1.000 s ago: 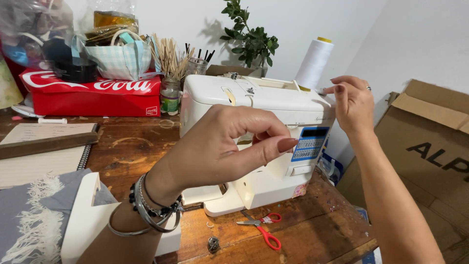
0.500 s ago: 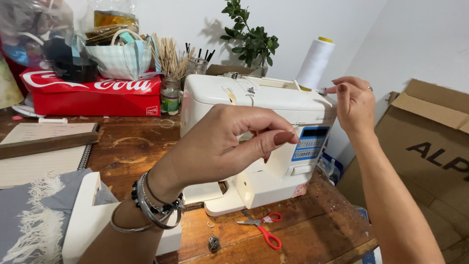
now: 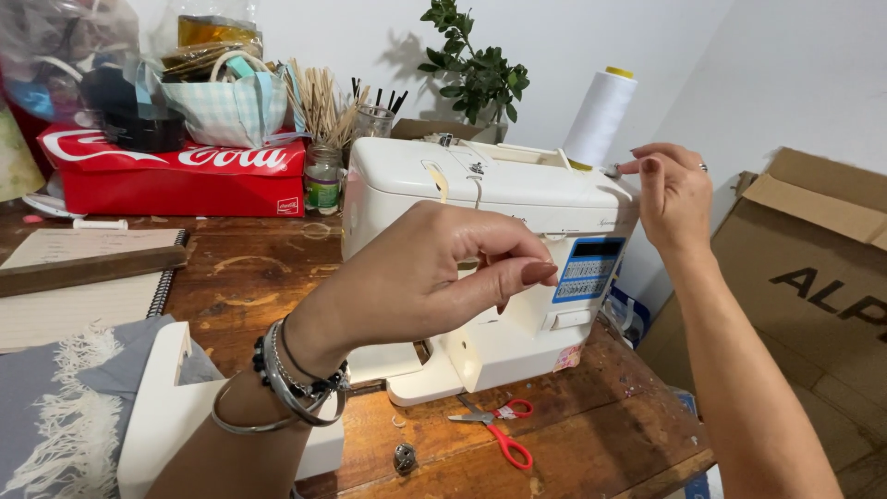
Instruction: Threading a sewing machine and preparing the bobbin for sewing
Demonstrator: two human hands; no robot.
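Barely shifted since half a second ago: left hand still raised before the cream sewing machine, thumb and forefinger pinched together, anything held too fine to tell. Right hand at the machine's top right corner, fingertips nipped beside the white thread cone. Red-handled scissors lying on the wooden table below.

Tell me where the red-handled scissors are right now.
The red-handled scissors lie flat on the wooden table, low and right of centre in the head view, just in front of the sewing machine.
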